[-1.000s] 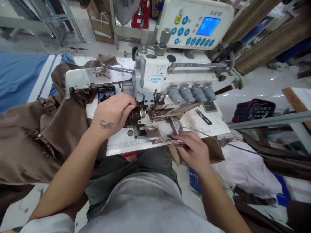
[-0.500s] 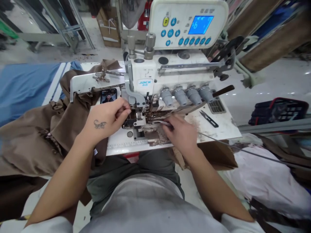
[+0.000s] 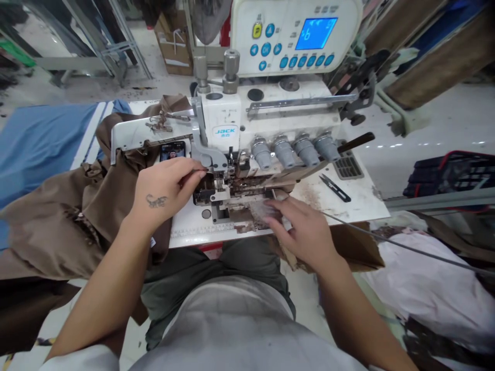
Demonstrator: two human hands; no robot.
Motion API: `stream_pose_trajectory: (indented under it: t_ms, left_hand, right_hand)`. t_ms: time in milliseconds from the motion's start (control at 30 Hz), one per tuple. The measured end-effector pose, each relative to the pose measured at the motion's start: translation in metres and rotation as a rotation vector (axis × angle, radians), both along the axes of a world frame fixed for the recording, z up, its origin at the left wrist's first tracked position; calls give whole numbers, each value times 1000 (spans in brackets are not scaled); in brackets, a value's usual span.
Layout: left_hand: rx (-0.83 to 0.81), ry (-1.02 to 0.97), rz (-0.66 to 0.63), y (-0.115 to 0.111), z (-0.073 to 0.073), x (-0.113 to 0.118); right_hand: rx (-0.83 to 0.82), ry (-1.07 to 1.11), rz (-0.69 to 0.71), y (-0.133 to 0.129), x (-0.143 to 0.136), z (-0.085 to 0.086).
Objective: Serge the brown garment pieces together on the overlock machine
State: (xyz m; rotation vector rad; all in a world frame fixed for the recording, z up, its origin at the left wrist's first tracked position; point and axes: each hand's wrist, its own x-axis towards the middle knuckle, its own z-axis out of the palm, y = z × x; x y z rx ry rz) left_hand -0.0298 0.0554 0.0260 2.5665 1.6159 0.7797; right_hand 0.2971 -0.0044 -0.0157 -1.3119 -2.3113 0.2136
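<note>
A white overlock sewing machine (image 3: 225,116) stands before me, its front lower part uncovered around the presser foot and needles (image 3: 219,183). My left hand (image 3: 164,190) is at its left side, thumb and forefinger pinched together beside the needles; what they hold, if anything, is too small to make out. My right hand (image 3: 303,226) is at the machine's lower front, by a greyish metal cover plate (image 3: 261,214). Its thumb and forefinger are apart, but the fingertips are smeared by motion. A small bright metal piece shows by the forefinger; whether the hand holds it is unclear.
Brown cloth (image 3: 116,206) drapes over the table's left side, with a phone (image 3: 172,150) beside it. Black thread snips (image 3: 334,187) lie on the table at right. A control panel (image 3: 286,36) tops the machine. A dark cable (image 3: 386,238) runs off right.
My right hand has moved right and down, and its fingers have spread; the slim metal tool at its fingertips no longer shows clearly. My left hand keeps its pinch. The view has shifted slightly.
</note>
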Motion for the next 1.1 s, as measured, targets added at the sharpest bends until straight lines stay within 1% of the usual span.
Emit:
stream_pose_trajectory:
  t_ms: [67,133,200,300,367,433,500,533,633,700,800,900,1000,1067,1100]
  left_hand:
    - [1,18,-25,3,-2,0]
    - [11,24,-71,6,-7,2]
    - [27,-6,-109,10,-12,3]
    - [58,-75,-96,12,-16,3]
    - [77,-96,-75,12,-14,2]
    - [54,-116,-75,11,-10,0]
    - [-27,-164,-87,10,-5,-2]
    - [-92,-206,-82,10,-2,-2]
    - [-358,-353,-36,8,6,-5]
    - [-531,-433,1,7,14,-7]
    - [-768,-597,17,5,24,-8]
    - [-964,-868,-29,-1,26,0]
    - [-1023,-1043,-74,-19,21,12]
    - [-1037,-1078,-90,-36,18,16]
    - [-1041,-1055,-102,-44,18,14]
  right_hand:
    - [20,-106,105,-7,9,-5]
    - [82,-176,128,-12,17,-13]
    - [147,-148,77,-13,23,-21]
    - [218,22,-26,-5,21,-26]
    - [261,116,-84,5,16,-25]
    - [301,172,-109,19,9,-22]
    - [329,210,-135,33,4,-20]
    - [336,217,-164,39,3,-20]
    - [336,202,-288,53,1,-21]
    - [340,200,-306,53,0,-20]
    - [344,251,-213,43,-12,-10]
    - [261,232,-65,32,-43,3]
    - [200,155,58,32,-81,12]
    - [170,147,103,38,-99,16]
    - [141,172,117,42,-105,17]
